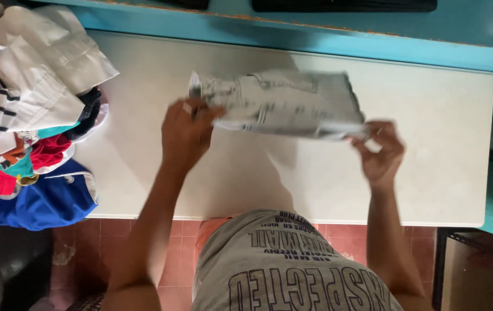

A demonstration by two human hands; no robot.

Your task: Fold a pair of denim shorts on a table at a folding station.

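Both my hands are on a folded pale grey garment (284, 103), held just above the white surface (431, 115). My left hand (188, 133) has its fingers closed on the left end, and my right hand (380, 151) has its fingers pinched on the lower right corner. The garment is motion-blurred, so I cannot tell its kind. A pile of clothes (27, 115) sits at the surface's left end: cream, striped, red, blue.

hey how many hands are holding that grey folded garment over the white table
2: the left hand grips the grey garment at its left end, the right hand pinches its right end.
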